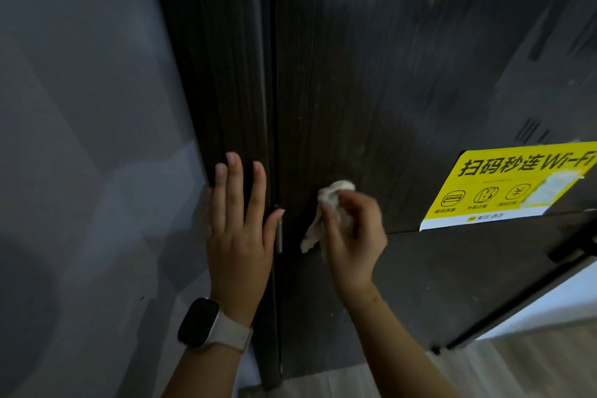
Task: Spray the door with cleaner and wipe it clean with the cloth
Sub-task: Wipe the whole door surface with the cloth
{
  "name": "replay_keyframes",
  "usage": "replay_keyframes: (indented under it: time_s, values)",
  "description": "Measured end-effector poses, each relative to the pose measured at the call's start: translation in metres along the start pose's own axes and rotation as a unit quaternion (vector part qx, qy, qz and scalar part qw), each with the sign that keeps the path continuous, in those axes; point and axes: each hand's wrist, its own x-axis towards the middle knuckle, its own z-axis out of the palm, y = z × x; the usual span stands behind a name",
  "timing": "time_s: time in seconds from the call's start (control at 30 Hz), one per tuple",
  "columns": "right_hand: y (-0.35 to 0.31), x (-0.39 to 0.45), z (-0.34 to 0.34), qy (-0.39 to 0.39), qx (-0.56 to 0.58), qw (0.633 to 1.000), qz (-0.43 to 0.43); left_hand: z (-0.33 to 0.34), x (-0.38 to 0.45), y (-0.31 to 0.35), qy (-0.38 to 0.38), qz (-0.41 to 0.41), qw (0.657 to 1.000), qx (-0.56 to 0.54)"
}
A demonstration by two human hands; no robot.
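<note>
Bare forearms; black smartwatch (197, 322) on beige strap.

Dark wood-grain door (371, 74), yellow sticker (504, 184), whitish cloth (332, 191).

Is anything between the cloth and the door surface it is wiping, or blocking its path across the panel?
Nothing visible separates them: the right hand grips the cloth against the dark door. To the right, the yellow Wi-Fi sticker lies in the wiping path. The left hand rests flat on the door frame, clear of it.
</note>
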Motion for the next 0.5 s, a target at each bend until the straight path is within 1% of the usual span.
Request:
replay_keyframes:
  time_s: [0.1, 0.17, 0.2, 0.27, 0.33, 0.4, 0.5]
  values:
    - [0.027, -0.033, 0.000, -0.155, -0.056, 0.984, -0.066, -0.002, 0.001, -0.002, -0.003, 0.003, 1.000, -0.002]
    - [0.033, -0.036, 0.000, -0.218, -0.057, 0.972, -0.063, -0.005, 0.000, -0.003, -0.003, 0.007, 1.000, -0.009]
    - [0.029, -0.031, 0.000, -0.228, -0.051, 0.970, -0.064, -0.006, 0.000, -0.003, -0.003, 0.009, 1.000, -0.011]
    - [0.011, -0.013, 0.003, -0.198, -0.050, 0.975, -0.086, -0.007, 0.001, -0.005, -0.008, 0.014, 1.000, -0.012]
    - [-0.015, 0.009, 0.009, -0.132, -0.044, 0.984, -0.109, -0.007, 0.001, -0.007, -0.019, 0.013, 1.000, -0.016]
    - [-0.034, 0.026, 0.017, -0.089, -0.021, 0.990, -0.108, -0.008, 0.000, -0.007, -0.030, 0.011, 0.999, -0.020]
    - [-0.032, 0.022, 0.023, -0.087, -0.014, 0.989, -0.116, -0.009, 0.001, -0.007, -0.029, 0.011, 0.999, -0.022]
